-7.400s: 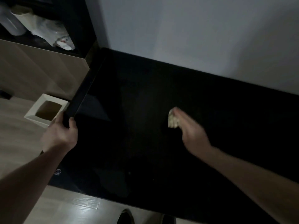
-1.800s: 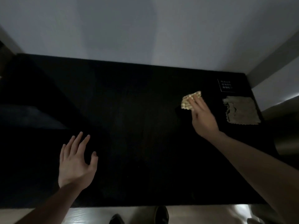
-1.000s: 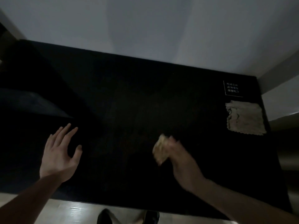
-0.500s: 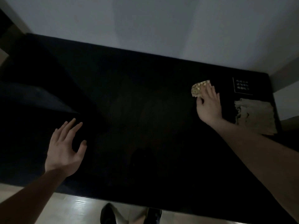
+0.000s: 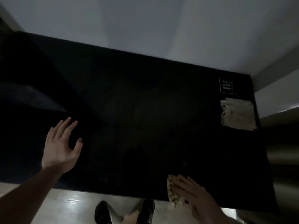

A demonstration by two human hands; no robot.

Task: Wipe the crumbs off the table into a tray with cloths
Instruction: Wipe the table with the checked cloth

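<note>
At table's (image 5: 145, 110) near edge, right hand (image 5: 192, 194) presses cloth (image 5: 173, 193) flat; left hand (image 5: 61, 143) splayed wide.

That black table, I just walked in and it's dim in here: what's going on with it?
A person is wiping the black table. The right hand presses a small patterned cloth flat at the near edge, on the right. The left hand is open, fingers spread, over the left side, holding nothing. A second, pale cloth lies unused by the far right corner. Crumbs are too hard to see in this light.
</note>
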